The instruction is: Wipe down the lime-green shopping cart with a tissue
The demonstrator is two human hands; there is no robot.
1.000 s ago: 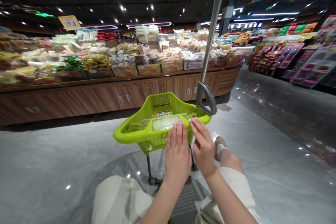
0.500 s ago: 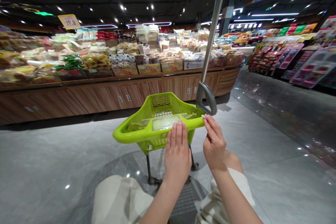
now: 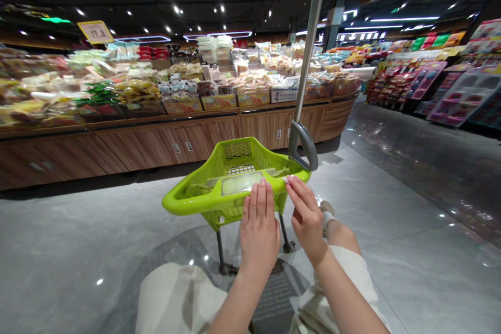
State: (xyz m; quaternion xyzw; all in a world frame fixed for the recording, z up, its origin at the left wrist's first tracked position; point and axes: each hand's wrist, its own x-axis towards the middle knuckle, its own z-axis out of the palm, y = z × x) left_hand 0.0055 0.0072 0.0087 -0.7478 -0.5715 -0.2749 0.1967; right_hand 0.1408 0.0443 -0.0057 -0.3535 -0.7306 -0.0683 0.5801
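A lime-green shopping cart point(image 3: 183, 206) stands right in front of me, its basket pointing toward the shelves. My left hand point(image 3: 259, 229) lies with straight fingers on the cart handle, beside the clear panel point(image 3: 235, 183) in its middle. To its right, my right hand point(image 3: 308, 222) touches the handle with its fingertips; the fingers are stretched and close together, the thumb mostly hidden. Something pale shows at those fingertips, perhaps a nail. At the cart's right corner a grey loop bracket point(image 3: 307, 146) holds an upright metal pole point(image 3: 311, 42).
Beyond the cart runs a wooden display counter point(image 3: 136, 146) heaped with packaged food. A price sign point(image 3: 95, 32) hangs over its left part. More racks point(image 3: 462, 94) line the right side. Below are my light-clothed legs, a shoe point(image 3: 327, 207) and grey shiny floor point(image 3: 410, 193).
My right hand has slid left along the handle, away from the grey bracket and closer to my left hand. My left hand stays on the handle. A foot now shows at right.
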